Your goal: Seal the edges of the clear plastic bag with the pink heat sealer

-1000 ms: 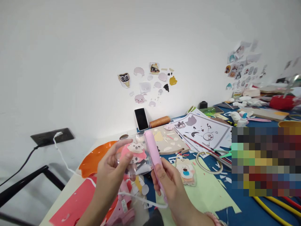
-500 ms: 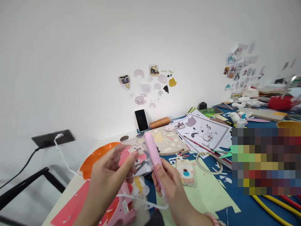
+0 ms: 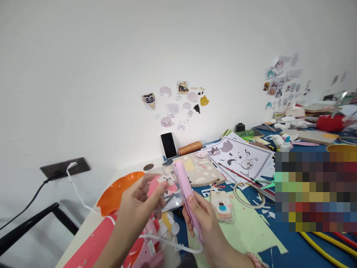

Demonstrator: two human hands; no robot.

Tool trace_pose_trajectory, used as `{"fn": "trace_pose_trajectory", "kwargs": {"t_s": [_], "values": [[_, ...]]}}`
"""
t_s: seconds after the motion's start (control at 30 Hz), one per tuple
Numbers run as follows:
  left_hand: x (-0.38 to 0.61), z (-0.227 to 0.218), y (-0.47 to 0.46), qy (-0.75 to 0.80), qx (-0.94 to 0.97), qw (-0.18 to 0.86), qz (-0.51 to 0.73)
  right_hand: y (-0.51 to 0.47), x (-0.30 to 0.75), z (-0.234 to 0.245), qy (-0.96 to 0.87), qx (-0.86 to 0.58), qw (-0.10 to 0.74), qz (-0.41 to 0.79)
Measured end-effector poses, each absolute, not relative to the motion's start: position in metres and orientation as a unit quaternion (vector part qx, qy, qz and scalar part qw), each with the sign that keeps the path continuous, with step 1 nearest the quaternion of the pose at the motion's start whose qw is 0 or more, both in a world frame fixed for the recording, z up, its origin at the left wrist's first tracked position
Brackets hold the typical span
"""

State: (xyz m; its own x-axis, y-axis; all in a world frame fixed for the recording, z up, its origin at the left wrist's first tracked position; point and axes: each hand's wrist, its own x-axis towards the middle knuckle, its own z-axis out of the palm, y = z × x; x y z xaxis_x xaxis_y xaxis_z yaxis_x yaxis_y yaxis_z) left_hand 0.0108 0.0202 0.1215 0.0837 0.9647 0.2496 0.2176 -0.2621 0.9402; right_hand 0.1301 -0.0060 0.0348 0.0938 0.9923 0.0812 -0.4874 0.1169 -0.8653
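My left hand (image 3: 139, 201) pinches a clear plastic bag (image 3: 177, 200), its thumb lying over a pink and white animal-face cutout (image 3: 154, 185) inside. In my right hand (image 3: 206, 217) is a slim pink hair straightener (image 3: 183, 178) with a white cord (image 3: 167, 241) from its lower end. The straightener's arms look closed along the bag's right edge; how far the film reaches between them is hidden. Right of my right hand, a bear cutout in clear film (image 3: 221, 206) lies on a pale green sheet (image 3: 251, 238).
A phone (image 3: 169, 145) leans against the wall beside a brown thread spool (image 3: 190, 148). Behind my hands are an orange dish (image 3: 111, 191) and a scrap-strewn board (image 3: 206, 175). Printed sheets (image 3: 240, 152), brushes, a tape roll (image 3: 237, 195) and yellow cables (image 3: 320, 249) lie rightward. A pixelated patch covers the right side.
Both hands, with the bag and hair straightener, appear slightly further right and lower. The whole view has shifted a little too. Both grips stay the same.
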Motion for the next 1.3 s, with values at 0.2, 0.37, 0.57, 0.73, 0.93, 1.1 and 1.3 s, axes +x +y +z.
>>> {"fn": "trace_pose_trajectory", "kwargs": {"t_s": [0.2, 0.37, 0.57, 0.73, 0.93, 1.1, 1.3], "values": [[0.009, 0.12, 0.024, 0.476, 0.632, 0.392, 0.469, -0.004, 0.132, 0.034, -0.361, -0.345, 0.642, 0.581], [0.009, 0.12, 0.024, 0.48, 0.631, 0.392, 0.467, -0.002, 0.132, 0.029, -0.379, -0.336, 0.644, 0.573], [0.01, 0.12, 0.024, 0.48, 0.629, 0.387, 0.474, -0.002, 0.131, 0.03, -0.358, -0.325, 0.646, 0.59], [0.009, 0.123, 0.023, 0.484, 0.624, 0.382, 0.479, -0.005, 0.128, 0.034, -0.32, -0.289, 0.643, 0.633], [0.006, 0.126, 0.024, 0.492, 0.609, 0.39, 0.485, -0.006, 0.126, 0.031, -0.333, -0.225, 0.637, 0.658], [0.0, 0.126, 0.027, 0.486, 0.613, 0.395, 0.481, -0.007, 0.128, 0.032, -0.378, -0.215, 0.632, 0.642], [0.0, 0.126, 0.026, 0.47, 0.601, 0.409, 0.5, -0.008, 0.129, 0.034, -0.416, -0.216, 0.621, 0.628]]}}
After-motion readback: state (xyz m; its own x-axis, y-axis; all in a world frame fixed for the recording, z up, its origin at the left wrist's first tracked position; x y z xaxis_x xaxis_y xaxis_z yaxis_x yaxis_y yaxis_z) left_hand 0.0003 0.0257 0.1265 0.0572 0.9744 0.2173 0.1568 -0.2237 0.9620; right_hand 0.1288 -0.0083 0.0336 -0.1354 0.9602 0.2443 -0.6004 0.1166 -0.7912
